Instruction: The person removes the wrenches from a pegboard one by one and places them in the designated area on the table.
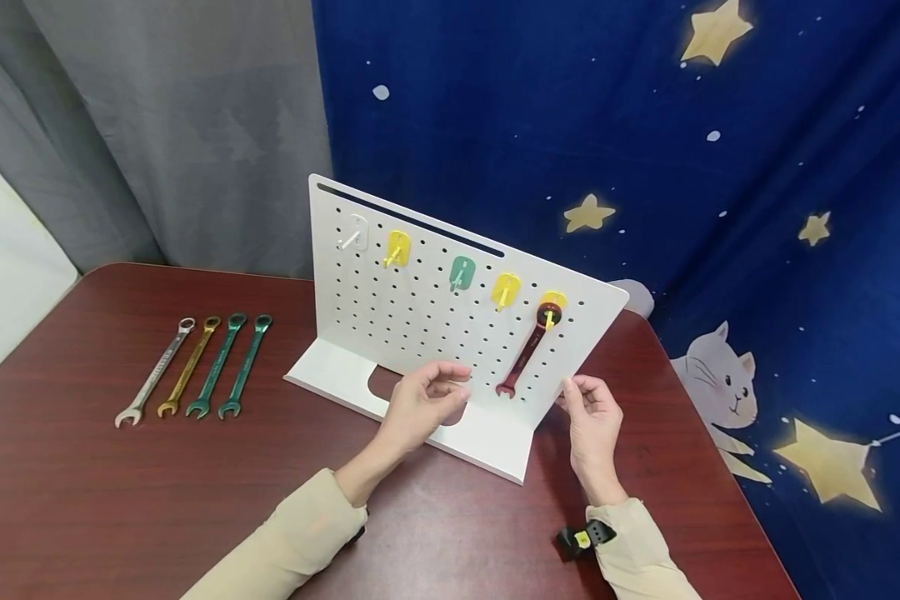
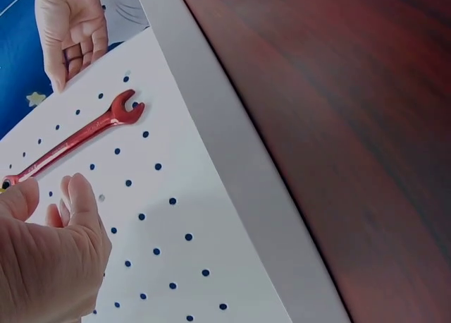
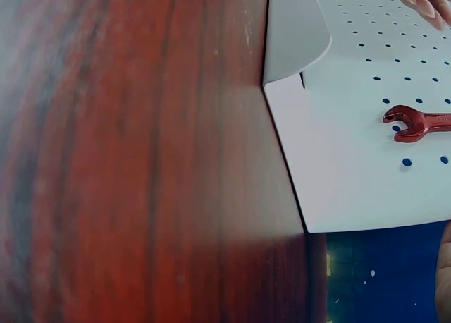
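A white pegboard stand (image 1: 435, 325) stands tilted back on the table. From its rightmost yellow hook hangs a red combination wrench (image 1: 523, 358), ring end up and open jaw down. My left hand (image 1: 423, 404) hovers before the lower middle of the board, fingers loosely bent, holding nothing. With thumb and fingers, my right hand (image 1: 594, 421) grips the board's lower right edge, right of the wrench; some of those fingers are hidden behind it. The left wrist view shows the red wrench (image 2: 77, 136) between both hands. Only the wrench's open end (image 3: 412, 123) appears in the right wrist view.
Left of the stand lie a silver wrench (image 1: 153, 375), a gold wrench (image 1: 189, 367) and two green wrenches (image 1: 217, 367), side by side. Farther left along the board are a white hook (image 1: 356, 233), a green hook (image 1: 462, 273) and more yellow hooks (image 1: 506, 291). Curtains (image 1: 495, 100) hang behind.
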